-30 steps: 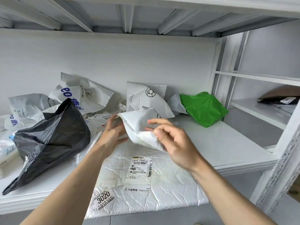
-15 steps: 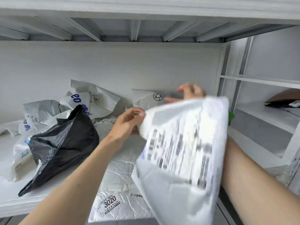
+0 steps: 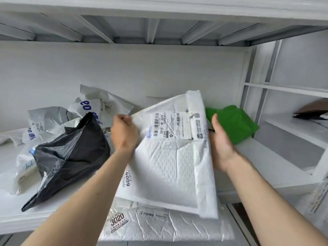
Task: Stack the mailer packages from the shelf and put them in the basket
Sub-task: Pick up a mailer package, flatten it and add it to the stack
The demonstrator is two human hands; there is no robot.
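Observation:
A white bubble mailer [image 3: 170, 167] with a barcode label is held spread out, tilted, over a larger white mailer [image 3: 159, 226] marked 3020 that lies flat at the shelf's front edge. My left hand [image 3: 124, 134] pinches the held mailer's upper left corner. Along its right edge lies my right hand [image 3: 220, 144], thumb up, its fingers hidden behind the mailer. A black bag [image 3: 71, 157] slumps at the left, a green mailer [image 3: 234, 125] sits behind my right hand, and several crumpled white mailers [image 3: 92, 110] are piled at the back left. No basket is in view.
The white metal shelf [image 3: 266, 166] has a low deck above and a back wall close behind. An upright post [image 3: 248, 82] at the right divides off a neighbouring bay, where a brown and black package [image 3: 312, 112] lies.
The small mailer was crumpled between both hands, then lifted and flipped. It now faces label up, spread flat over the 3020 mailer, and the green mailer shows again.

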